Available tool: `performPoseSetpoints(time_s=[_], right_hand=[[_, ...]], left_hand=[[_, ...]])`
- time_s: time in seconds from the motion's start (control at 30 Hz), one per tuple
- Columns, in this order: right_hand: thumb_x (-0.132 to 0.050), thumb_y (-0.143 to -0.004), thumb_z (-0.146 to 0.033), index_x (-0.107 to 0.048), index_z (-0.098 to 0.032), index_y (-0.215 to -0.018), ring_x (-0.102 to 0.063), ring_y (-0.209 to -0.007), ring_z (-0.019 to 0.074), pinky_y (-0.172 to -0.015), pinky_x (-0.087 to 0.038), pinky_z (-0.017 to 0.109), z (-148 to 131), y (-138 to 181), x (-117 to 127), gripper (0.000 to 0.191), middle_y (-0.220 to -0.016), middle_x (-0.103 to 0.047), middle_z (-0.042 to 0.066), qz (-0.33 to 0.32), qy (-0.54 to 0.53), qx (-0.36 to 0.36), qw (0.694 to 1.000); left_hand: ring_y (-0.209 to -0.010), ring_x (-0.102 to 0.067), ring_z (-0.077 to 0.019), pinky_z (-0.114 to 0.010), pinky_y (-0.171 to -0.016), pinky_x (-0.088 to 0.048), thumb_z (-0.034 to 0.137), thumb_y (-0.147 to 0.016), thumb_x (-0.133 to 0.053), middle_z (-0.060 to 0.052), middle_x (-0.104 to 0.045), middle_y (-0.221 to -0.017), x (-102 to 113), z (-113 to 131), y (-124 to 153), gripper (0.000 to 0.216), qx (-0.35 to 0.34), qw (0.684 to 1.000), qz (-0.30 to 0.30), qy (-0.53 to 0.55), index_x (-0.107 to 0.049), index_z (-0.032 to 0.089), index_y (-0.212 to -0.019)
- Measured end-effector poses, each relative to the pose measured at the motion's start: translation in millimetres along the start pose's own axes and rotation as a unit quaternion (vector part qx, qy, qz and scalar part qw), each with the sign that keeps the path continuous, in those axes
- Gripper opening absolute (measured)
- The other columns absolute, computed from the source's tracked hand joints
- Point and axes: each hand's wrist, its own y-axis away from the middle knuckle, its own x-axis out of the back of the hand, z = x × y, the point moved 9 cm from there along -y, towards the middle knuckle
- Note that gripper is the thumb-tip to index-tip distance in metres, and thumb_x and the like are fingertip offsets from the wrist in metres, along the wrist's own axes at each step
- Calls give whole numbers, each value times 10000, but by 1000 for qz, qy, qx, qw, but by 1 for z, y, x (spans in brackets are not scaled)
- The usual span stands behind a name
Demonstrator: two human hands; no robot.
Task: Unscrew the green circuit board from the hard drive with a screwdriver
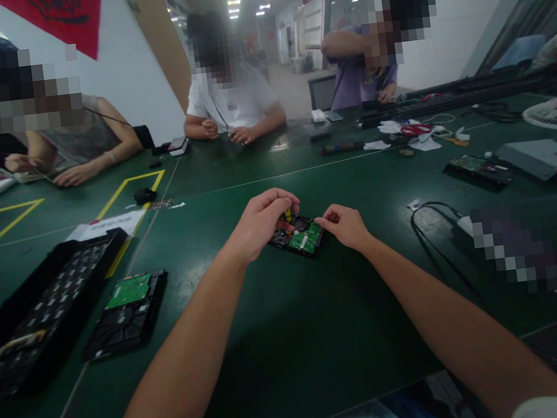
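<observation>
A hard drive (299,235) lies circuit side up on the green table (290,315), its green board facing me. My left hand (263,219) is closed around a small tool with a yellow handle (288,213), held upright over the drive's far edge. My right hand (345,225) rests at the drive's right edge, fingers pinched against it.
A second hard drive (128,311) lies at the left beside a long black tray (38,310). Another drive (480,170) and a grey box (544,157) sit at the right, with black cables (433,245). Three people sit across the table; yellow tape lines (128,186) mark its left part.
</observation>
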Motion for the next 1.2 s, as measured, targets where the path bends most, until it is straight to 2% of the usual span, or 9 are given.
performPoseSetpoints(time_s=[0.17, 0.27, 0.33, 0.43, 0.6, 0.83, 1.03, 1.2], right_hand=[[-720, -894, -501, -660, -230, -781, -606, -651, 167, -621, -443, 320, -2, 0, 0, 300, -746, -709, 14, -1, 4, 3, 1000], [-713, -899, -503, -662, -231, -786, -603, -641, 166, -608, -439, 316, -1, 0, 0, 299, -743, -708, 11, -2, -2, 3, 1000], [-714, -897, -505, -663, -231, -790, -604, -643, 167, -604, -440, 316, 0, 0, 0, 298, -749, -709, 11, -3, -3, 1, 1000], [-722, -892, -502, -661, -232, -790, -610, -653, 169, -614, -446, 320, 0, 0, 0, 295, -749, -706, 10, -1, 1, 1, 1000], [-721, -896, -501, -660, -232, -787, -601, -646, 167, -616, -441, 321, 0, 0, 0, 296, -739, -702, 8, 1, 2, 3, 1000], [-724, -896, -492, -660, -232, -782, -591, -628, 163, -608, -436, 315, -1, 0, 0, 291, -732, -702, 6, 1, -6, 4, 1000], [-728, -896, -485, -662, -227, -779, -597, -642, 161, -618, -431, 309, -3, 0, 1, 291, -739, -704, 7, 1, 4, 3, 1000], [-736, -891, -480, -662, -222, -775, -595, -650, 157, -631, -431, 305, -2, 0, 1, 293, -739, -701, 5, 6, 2, 2, 1000]], left_hand=[[-790, -667, -186, -275, -612, -537, 302, -877, -658, -71, -735, -882, 1, -4, 1, 161, 28, 999, 22, 33, -616, 189, -983], [-856, -692, -206, -278, -630, -537, 296, -873, -656, -80, -744, -898, -2, -4, 1, 142, 32, 999, 12, 42, -597, 190, -948], [-896, -690, -209, -279, -647, -538, 304, -875, -659, -87, -746, -955, -4, -3, 2, 133, 25, 999, 0, 34, -613, 188, -925], [-851, -659, -179, -276, -656, -531, 321, -879, -659, -76, -725, -1037, -3, -2, 1, 141, 15, 1000, -15, 1, -679, 185, -911], [-875, -618, -178, -270, -675, -524, 326, -891, -629, -61, -694, -1022, 1, 4, 1, 179, -9, 999, -15, -50, -745, 190, -875], [-860, -647, -191, -273, -638, -534, 307, -905, -629, -73, -709, -957, -7, 2, 3, 154, 10, 998, -54, 6, -695, 187, -975], [-950, -681, -207, -354, -805, -619, 325, -940, -636, -87, -717, -990, -12, -2, 2, 159, 7, 995, -83, 59, -676, 172, -954], [-936, -675, -175, -319, -814, -615, 422, -938, -699, -68, -708, -1009, -14, -3, 2, 259, -12, 995, -90, 32, -677, 164, -955]])
